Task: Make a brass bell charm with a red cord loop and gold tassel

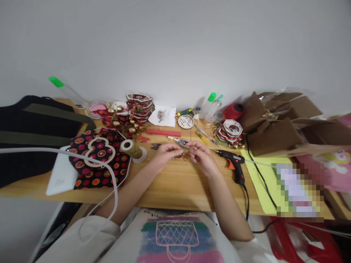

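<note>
Both my hands meet over the middle of the wooden table (175,186). My left hand (165,152) has its fingers pinched together on a small golden-brown piece (183,156) of cord or ornament. From the other side my right hand (201,155) pinches the same small piece, fingers curled. What exactly the piece is stays too small to make out. A pair of small pliers or scissors (179,141) lies just behind my fingers.
A black glue gun (233,162) with its cable lies right of my right hand. A spool of gold thread (131,148), patterned fabric with a wooden gourd frame (98,153), stacked ornaments (138,106), bottles (211,106), brown paper bags (276,124) and a yellow sheet (260,179) surround the work spot.
</note>
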The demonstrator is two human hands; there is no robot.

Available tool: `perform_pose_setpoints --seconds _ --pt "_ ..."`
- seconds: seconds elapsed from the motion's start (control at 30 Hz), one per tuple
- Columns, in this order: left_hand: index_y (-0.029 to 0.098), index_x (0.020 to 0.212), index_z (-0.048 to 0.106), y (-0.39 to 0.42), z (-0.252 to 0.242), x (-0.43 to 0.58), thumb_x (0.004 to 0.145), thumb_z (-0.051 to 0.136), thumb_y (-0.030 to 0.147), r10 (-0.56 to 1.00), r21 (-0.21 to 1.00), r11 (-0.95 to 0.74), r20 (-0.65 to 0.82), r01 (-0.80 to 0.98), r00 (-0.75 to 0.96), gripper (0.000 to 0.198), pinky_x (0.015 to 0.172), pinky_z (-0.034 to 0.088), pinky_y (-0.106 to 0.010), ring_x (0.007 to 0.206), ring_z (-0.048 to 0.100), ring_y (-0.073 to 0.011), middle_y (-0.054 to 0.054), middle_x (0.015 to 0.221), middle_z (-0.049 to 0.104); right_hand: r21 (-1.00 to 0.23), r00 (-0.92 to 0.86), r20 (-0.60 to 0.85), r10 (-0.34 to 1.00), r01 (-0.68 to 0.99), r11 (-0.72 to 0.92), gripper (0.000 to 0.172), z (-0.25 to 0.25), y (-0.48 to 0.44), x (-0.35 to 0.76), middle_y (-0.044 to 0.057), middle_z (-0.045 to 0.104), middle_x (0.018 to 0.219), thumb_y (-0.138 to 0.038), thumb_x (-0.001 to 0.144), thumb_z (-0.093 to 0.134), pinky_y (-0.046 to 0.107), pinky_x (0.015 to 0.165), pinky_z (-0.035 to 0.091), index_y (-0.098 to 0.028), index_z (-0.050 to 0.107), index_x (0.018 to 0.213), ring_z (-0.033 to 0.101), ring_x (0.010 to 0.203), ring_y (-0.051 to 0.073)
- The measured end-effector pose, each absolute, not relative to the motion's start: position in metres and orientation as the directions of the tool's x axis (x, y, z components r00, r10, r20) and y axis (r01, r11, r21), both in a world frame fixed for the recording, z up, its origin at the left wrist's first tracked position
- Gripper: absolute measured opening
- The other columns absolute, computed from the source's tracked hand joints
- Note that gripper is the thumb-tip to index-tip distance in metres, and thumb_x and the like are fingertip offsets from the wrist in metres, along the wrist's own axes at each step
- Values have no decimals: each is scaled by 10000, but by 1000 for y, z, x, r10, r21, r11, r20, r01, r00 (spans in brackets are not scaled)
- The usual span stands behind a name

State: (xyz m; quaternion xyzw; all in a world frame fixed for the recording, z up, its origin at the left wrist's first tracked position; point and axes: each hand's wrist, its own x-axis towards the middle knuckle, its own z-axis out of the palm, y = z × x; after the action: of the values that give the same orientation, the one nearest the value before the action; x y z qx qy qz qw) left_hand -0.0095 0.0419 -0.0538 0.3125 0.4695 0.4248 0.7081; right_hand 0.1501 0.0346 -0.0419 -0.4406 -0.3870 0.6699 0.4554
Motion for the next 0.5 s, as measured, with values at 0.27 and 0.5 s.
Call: perform_pose_setpoints --seconds 0.27,0.5 --pt "138 617 690 42 -52 -11 433 881 239 891 796 454 -402 -399 212 284 617 426 -225 578 581 -85 7 604 675 -962 -214 -182 960 -165 -219 181 -37 32 154 -66 453 536 -269 661 641 213 454 201 -172 625 813 318 447 52" --pt "140 616 693 42 -50 -12 455 871 208 882 752 471 -405 -460 242 250 638 445 -236 618 603 -101 -4 639 685 -995 -215 -92 972 -27 -100 198 -35 31 154 -49 477 576 -337 699 674 229 503 302 -189 634 824 385 517 83"
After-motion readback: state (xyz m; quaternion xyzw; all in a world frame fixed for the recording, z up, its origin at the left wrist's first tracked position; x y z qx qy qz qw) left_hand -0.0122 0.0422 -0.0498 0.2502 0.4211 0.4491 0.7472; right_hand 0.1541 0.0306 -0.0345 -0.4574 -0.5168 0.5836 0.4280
